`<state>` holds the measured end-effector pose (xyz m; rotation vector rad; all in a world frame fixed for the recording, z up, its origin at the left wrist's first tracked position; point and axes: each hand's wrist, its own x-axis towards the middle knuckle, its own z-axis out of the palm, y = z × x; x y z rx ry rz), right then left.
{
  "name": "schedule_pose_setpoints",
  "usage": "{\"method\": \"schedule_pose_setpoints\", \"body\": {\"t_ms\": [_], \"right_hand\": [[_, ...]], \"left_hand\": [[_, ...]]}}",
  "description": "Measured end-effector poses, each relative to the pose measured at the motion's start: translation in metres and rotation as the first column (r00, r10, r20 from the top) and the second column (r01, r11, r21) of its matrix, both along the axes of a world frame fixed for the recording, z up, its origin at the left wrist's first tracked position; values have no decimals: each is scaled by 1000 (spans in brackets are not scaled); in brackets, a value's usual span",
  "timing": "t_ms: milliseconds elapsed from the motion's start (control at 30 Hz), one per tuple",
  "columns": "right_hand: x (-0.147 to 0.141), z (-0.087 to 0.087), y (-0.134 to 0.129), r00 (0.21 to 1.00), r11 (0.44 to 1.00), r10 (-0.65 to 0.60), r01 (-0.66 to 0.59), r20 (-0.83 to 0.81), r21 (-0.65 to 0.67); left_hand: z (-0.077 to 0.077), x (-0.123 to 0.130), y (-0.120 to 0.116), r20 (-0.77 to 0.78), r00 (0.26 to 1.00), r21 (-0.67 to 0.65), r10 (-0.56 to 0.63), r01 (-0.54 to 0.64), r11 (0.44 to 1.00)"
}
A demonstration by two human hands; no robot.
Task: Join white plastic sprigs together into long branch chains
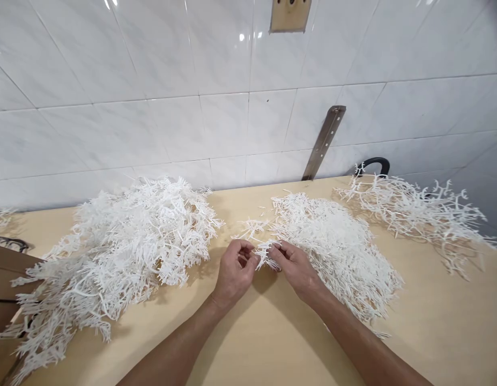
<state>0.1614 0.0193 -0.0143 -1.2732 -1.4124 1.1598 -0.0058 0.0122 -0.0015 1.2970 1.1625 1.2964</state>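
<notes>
A small white branched plastic piece point(265, 256) with many thin prongs is held between my two hands, above the table. My left hand point(237, 271) pinches its left end with thumb and forefinger. On the other side, the fingers of my right hand point(295, 266) are closed on the same piece. Just beyond my hands lie a few loose white branched stems point(251, 229). A flat heap of short thin white pieces point(332, 241) spreads beside my right hand. To the left stands a bigger heap of white branched plastic pieces point(151, 230).
Bare white branching frames point(409, 206) are piled at the far right, near a black curved handle point(375, 162). A metal strip point(324, 143) leans on the tiled wall point(224, 126). A cardboard box point(10, 273) and dark-framed glasses point(13, 244) sit at the left of the wooden table point(264, 343).
</notes>
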Motion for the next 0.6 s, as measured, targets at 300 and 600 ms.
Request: {"method": "schedule_pose_setpoints", "body": {"t_ms": [300, 600], "right_hand": [[-1, -3, 0, 996, 998, -6, 1, -86, -56], [-14, 8, -6, 1000, 1000, 4, -4, 14, 11]], "left_hand": [[12, -7, -5, -56, 974, 14, -219, 220, 975], [1, -5, 4, -95, 995, -5, -36, 36, 999]]}}
